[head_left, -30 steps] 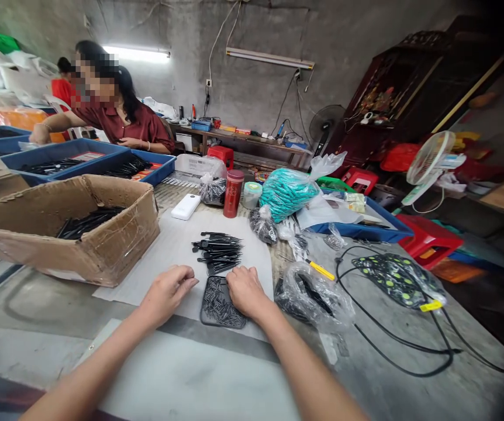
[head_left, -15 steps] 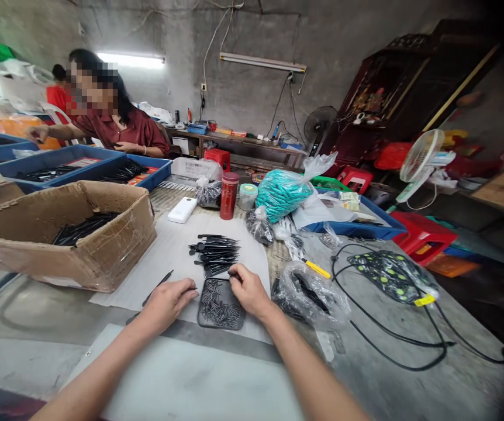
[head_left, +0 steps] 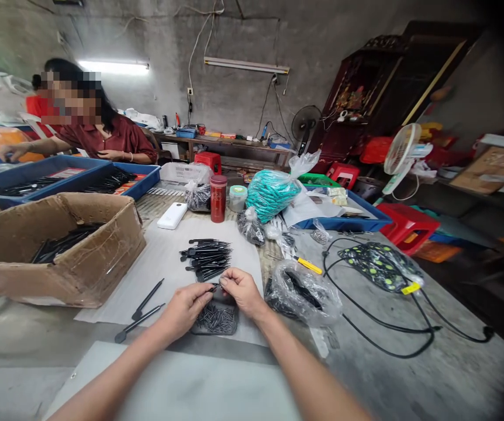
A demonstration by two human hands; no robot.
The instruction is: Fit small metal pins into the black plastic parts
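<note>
My left hand [head_left: 186, 310] and my right hand [head_left: 240, 290] meet over a small black tray [head_left: 215, 320] full of thin dark pins. Their fingertips pinch a small black part between them, just above the tray's far edge. A pile of black pen-like pieces [head_left: 206, 258] lies right behind my hands on a white sheet [head_left: 164, 263]. Two long black stems [head_left: 142, 310] lie loose on the sheet to the left of my left hand.
An open cardboard box [head_left: 59, 245] with black pieces stands at the left. A clear bag [head_left: 304, 292], black cable [head_left: 379, 339], teal bag [head_left: 273, 193], red flask [head_left: 218, 199] and white power bank [head_left: 172, 216] surround the sheet. A person in a maroon shirt [head_left: 111, 137] works by blue trays [head_left: 59, 175].
My hands lifted from resting beside the tray and came together above it, pinching a small part. Two black stems now lie on the sheet at the left. The view shifted right.
</note>
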